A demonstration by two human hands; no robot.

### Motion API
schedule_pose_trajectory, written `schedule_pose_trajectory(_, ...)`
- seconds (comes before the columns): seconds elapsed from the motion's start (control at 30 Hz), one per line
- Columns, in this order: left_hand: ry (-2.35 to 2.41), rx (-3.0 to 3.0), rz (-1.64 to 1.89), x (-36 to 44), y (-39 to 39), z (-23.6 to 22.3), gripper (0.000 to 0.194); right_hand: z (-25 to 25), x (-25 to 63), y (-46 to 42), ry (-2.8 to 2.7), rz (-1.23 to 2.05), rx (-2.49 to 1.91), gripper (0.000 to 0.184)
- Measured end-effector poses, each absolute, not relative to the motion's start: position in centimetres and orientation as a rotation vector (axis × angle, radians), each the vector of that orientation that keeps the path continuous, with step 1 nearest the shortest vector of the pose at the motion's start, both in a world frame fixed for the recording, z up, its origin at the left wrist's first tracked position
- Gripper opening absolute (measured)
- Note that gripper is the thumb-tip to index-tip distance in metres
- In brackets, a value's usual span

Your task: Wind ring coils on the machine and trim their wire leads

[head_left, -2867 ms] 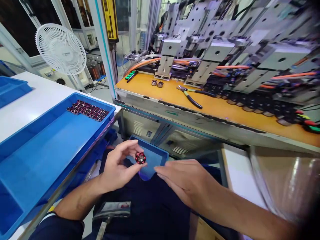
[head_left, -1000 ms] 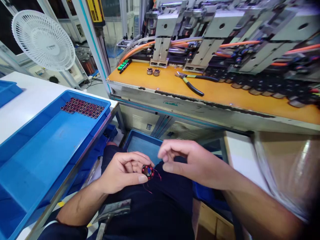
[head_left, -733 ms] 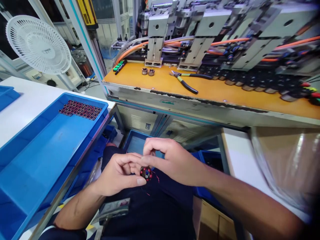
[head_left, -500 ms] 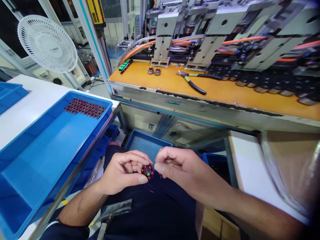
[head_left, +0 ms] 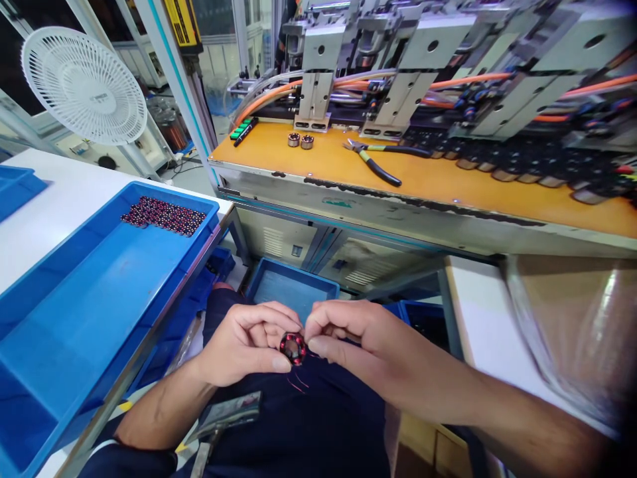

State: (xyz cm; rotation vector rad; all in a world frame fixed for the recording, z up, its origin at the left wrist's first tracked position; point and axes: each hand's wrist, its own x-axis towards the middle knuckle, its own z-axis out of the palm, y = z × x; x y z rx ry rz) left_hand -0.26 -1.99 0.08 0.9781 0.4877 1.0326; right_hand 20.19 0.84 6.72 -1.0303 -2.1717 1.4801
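Note:
A small ring-shaped motor stator (head_left: pixel 292 348), black with red windings, is gripped at its left edge between the thumb and fingers of my left hand (head_left: pixel 249 345). Thin red wire ends (head_left: pixel 299 383) hang below it. My right hand (head_left: pixel 343 338) is at the stator's right side, thumb and forefinger pinched together close to its rim. Whatever lies between those fingertips is too small to make out, perhaps a wire. Both hands are above my lap, in front of the dark clothing.
To the left, a blue tray (head_left: pixel 99 285) holds many similar stators (head_left: pixel 164 216). On the orange bench (head_left: pixel 328 159) lie pliers (head_left: pixel 371 159), two stators (head_left: pixel 300 141) and a marker (head_left: pixel 243 133). A machine (head_left: pixel 318 73) stands behind. Another blue tray (head_left: pixel 293 282) sits low ahead; a white fan (head_left: pixel 84 86) stands left.
My right hand has come closer to the stator's right edge, its fingertips now almost at the rim. The stator has turned slightly in my left hand. The whole view has shifted a little.

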Motion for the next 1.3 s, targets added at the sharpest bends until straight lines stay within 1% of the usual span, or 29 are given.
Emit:
schedule_pose_trajectory(0.17, 0.454, 1.016, 1.034, -0.1, -1.8, -0.2, 0.041, 6.6, 20.4, 0.6, -2.126, 1.501, -0.979, 0.016)
schedule_pose_trajectory(0.53, 0.464, 1.076, 1.08, 0.0, -1.7, -0.4, 0.042, 6.8, 20.1, 0.0, -2.053, 1.555, -1.031, 0.019)
schedule_pose_trajectory(0.63, 0.455, 1.062, 1.074, 0.0, -1.8, -0.2, 0.039, 6.9, 20.8, -0.1, -2.158, 1.547, -0.943, 0.018)
schedule_pose_trajectory(0.67, 0.453, 1.048, 1.066, 0.0, -1.8, -0.2, 0.037, 6.8, 21.2, 0.0, -2.235, 1.492, -0.867, 0.017)
schedule_pose_trajectory(0.7, 0.451, 1.025, 1.058, 0.0, -1.8, -0.1, 0.035, 6.6, 21.6, 0.1, -2.308, 1.368, -0.8, 0.013)
schedule_pose_trajectory(0.77, 0.442, 0.959, 1.026, 0.0, -1.8, 0.0, 0.033, 6.2, 22.3, 0.4, -2.394, 0.943, -0.698, 0.003)
schedule_pose_trajectory(0.83, 0.412, 0.878, 0.975, 0.1, -1.8, -0.1, 0.033, 5.6, 22.5, 0.6, -2.371, 0.507, -0.623, 0.011)
schedule_pose_trajectory(0.87, 0.386, 0.839, 0.95, 0.2, -1.8, -0.1, 0.033, 5.3, 22.4, 0.6, -2.36, 0.374, -0.565, 0.015)
schedule_pose_trajectory(0.9, 0.357, 0.804, 0.925, 0.3, -1.8, -0.2, 0.033, 5.1, 22.2, 0.7, -2.361, 0.308, -0.494, 0.018)
schedule_pose_trajectory(0.97, 0.294, 0.746, 0.892, 0.6, -1.8, -0.4, 0.032, 4.9, 21.7, 0.7, -2.363, 0.294, -0.37, 0.019)
schedule_pose_trajectory(1.03, 0.248, 0.705, 0.871, 0.7, -1.8, -0.6, 0.032, 4.9, 21.2, 0.8, -2.363, 0.308, -0.304, 0.016)
schedule_pose_trajectory(1.17, 0.236, 0.688, 0.862, 0.7, -1.9, -0.7, 0.032, 5.1, 20.7, 1.0, -2.358, 0.315, -0.286, 0.008)
schedule_pose_trajectory(1.3, 0.26, 0.705, 0.876, 0.5, -1.9, -0.7, 0.032, 4.8, 20.7, 1.1, -2.329, 0.347, -0.265, 0.008)
